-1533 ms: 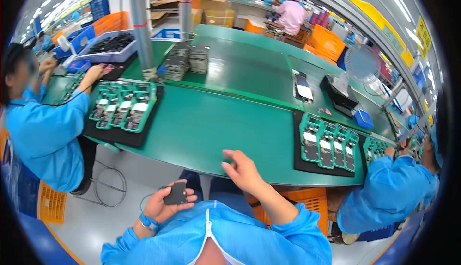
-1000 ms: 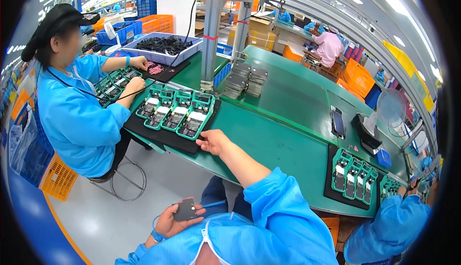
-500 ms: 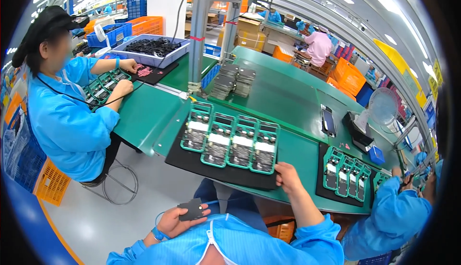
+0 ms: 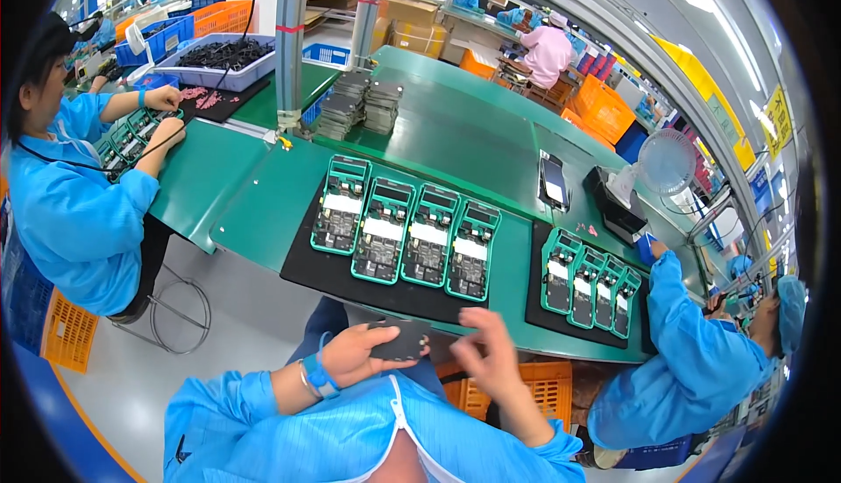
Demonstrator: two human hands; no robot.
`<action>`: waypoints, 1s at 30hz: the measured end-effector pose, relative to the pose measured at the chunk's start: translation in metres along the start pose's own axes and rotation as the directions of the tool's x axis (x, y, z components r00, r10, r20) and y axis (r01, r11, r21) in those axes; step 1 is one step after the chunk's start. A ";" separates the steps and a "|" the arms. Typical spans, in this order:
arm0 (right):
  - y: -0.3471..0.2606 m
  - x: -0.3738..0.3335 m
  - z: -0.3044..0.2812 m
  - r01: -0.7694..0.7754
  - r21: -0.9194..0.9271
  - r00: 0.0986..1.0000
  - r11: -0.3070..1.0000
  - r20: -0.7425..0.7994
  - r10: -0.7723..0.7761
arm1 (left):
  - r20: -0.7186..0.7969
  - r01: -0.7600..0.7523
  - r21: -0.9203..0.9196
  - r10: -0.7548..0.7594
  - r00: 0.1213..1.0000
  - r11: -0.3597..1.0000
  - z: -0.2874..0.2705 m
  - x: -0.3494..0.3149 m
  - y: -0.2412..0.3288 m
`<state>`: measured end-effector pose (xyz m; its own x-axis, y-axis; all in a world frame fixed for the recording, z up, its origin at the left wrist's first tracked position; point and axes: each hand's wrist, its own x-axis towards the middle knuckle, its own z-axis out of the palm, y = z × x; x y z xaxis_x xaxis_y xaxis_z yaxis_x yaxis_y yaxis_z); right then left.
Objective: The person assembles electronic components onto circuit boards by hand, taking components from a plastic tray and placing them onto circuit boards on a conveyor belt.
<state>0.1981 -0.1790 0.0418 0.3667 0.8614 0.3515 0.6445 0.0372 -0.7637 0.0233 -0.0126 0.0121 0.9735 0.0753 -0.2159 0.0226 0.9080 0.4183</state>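
Note:
My left hand point(image 4: 353, 357) holds a thin, dark grey rectangular plate point(image 4: 401, 341) in front of my body, thumb on top and fingers beneath. To its right, my right hand point(image 4: 492, 356) is raised near the table edge, a little blurred, its thumb and fingers apart with nothing visible between them. Beyond both hands a black mat point(image 4: 394, 297) lies on the green table. On it several green phone-shaped fixtures point(image 4: 380, 229) stand side by side in a row, each holding a dark circuit board with a white strip.
Stacks of grey plates point(image 4: 342, 108) sit farther back beside a metal post point(image 4: 291, 54). Rightward are another mat with green fixtures point(image 4: 584, 286), a phone-like device point(image 4: 553, 181) and a fan point(image 4: 666, 162). Co-workers in blue sit left point(image 4: 74, 211) and right point(image 4: 683, 369). An orange crate point(image 4: 547, 387) is below the table.
My right hand has left the rightmost fixture's lower corner and come back toward my left hand. My left hand has risen slightly with the plate. The view has shifted rightward.

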 end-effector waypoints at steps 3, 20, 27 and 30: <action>-0.012 -0.004 0.017 0.221 -0.243 0.960 0.944 0.224 -0.167 | -0.055 0.058 -0.002 -0.058 0.997 0.998 0.001 0.017 -0.016; 0.060 0.063 -0.034 0.163 -0.536 0.984 0.828 0.145 -0.100 | -0.107 0.048 -0.009 -0.049 0.993 0.999 -0.009 0.023 -0.021; 0.063 0.070 -0.039 0.195 -0.593 0.970 0.781 0.235 -0.064 | -0.172 0.039 -0.084 -0.053 0.984 0.996 -0.013 0.024 -0.019; 0.059 0.067 -0.038 0.226 -0.599 0.964 0.768 0.249 -0.089 | -0.158 0.035 -0.098 -0.050 0.986 0.995 -0.015 0.023 -0.019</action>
<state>0.2864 -0.1383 0.0415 0.1292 0.9534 0.2727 0.9799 -0.0806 -0.1825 0.0418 -0.0222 -0.0144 0.9229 0.0941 -0.3732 0.0338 0.9461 0.3221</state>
